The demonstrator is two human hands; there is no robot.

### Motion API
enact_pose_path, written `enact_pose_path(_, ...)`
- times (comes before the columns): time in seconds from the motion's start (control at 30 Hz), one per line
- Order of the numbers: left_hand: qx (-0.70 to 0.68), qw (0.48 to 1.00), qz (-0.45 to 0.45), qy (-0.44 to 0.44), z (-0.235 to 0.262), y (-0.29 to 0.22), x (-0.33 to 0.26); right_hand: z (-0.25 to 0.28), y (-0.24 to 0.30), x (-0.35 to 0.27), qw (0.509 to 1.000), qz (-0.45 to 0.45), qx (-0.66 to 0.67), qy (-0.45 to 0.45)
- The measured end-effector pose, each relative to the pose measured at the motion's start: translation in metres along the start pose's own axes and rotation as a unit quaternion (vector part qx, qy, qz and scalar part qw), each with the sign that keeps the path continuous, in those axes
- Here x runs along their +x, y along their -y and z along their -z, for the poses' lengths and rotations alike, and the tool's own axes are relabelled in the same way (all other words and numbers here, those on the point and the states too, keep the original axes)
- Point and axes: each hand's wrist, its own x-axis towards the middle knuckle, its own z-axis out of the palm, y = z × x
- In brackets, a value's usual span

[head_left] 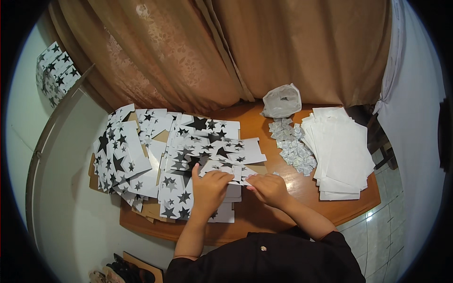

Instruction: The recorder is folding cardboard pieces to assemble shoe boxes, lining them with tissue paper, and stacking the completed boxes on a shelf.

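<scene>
Both of my hands are on a white cardboard sheet (218, 166) printed with black and grey stars, its flaps partly folded. My left hand (213, 187) grips its near edge, thumb raised along the side and fingers curled over a flap. Close by on the right, my right hand (270, 189) pinches the same edge between thumb and fingers. Beneath and beyond the sheet, more flat star-printed cardboard (177, 195) lies in a layered stack. Some of the sheet's near edge is hidden by my fingers.
Another star-printed cardboard pile (120, 151) covers the table's left. Right of my hands are a heap of small whitish packets (295, 150), a translucent plastic bag (282, 103) and stacked white paper sheets (342, 155). Brown curtains (302, 47) hang behind the wooden table (264, 214).
</scene>
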Motion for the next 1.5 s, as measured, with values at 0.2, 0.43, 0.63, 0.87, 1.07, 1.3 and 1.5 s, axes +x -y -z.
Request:
enact_pose_path(0.2,-0.088,0.944,0.146,-0.284,0.044,0.043,-0.003,0.051,-0.011,-0.005,0.946,-0.142,0.104,-0.271)
enact_pose_path(0.43,-0.403,0.798,0.236,-0.38,0.083,0.066,-0.034,0.052,-0.048,-0.001,0.864,-0.296,0.29,-0.285)
enact_pose_path(0.63,-0.49,0.764,0.229,-0.352,0.062,0.071,-0.069,0.044,-0.052,0.001,0.863,-0.27,0.364,-0.224)
enact_pose_path(0.87,-0.57,0.737,0.192,-0.308,0.029,0.079,-0.091,0.06,-0.038,-0.026,0.769,-0.32,0.493,-0.252)
enact_pose_path(1.07,-0.599,0.728,0.199,-0.268,0.009,0.071,-0.087,0.079,-0.037,-0.031,0.773,-0.319,0.455,-0.306)
enact_pose_path(1.3,-0.595,0.749,0.253,-0.143,0.024,0.046,-0.082,0.088,-0.048,-0.042,0.756,-0.359,0.417,-0.356)
enact_pose_path(1.5,-0.599,0.771,0.21,-0.043,0.001,0.052,-0.097,0.071,-0.055,-0.053,0.701,-0.454,0.435,-0.337)
